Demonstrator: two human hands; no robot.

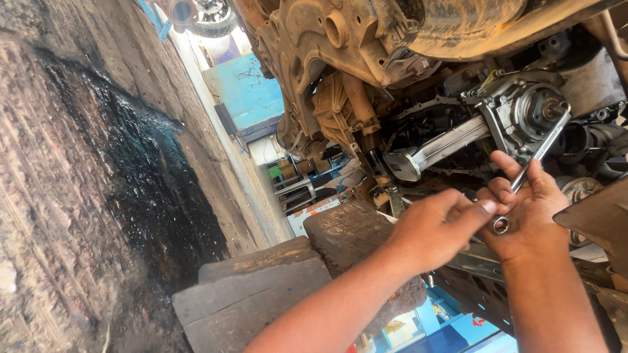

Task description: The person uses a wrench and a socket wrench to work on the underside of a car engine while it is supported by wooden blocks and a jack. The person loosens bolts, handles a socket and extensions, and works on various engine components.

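I am under a raised vehicle, looking up at its dirty underside. My right hand [533,212] grips a long metal wrench [535,159] whose far end sits on a round pulley-like part [541,110] of the engine. The wrench's ring end [500,225] sticks out below my palm. My left hand [437,225] reaches across, its fingertips touching the right hand and the wrench near that ring end. A silver bracket arm [437,147] runs left from the engine part.
A rough pit wall [78,196] with a dark oily stain [154,183] fills the left. Wooden blocks [275,287] sit below my forearms. Rusty suspension and frame parts [340,59] hang overhead. Blue structures [245,91] and a wheel [212,16] show in the distance.
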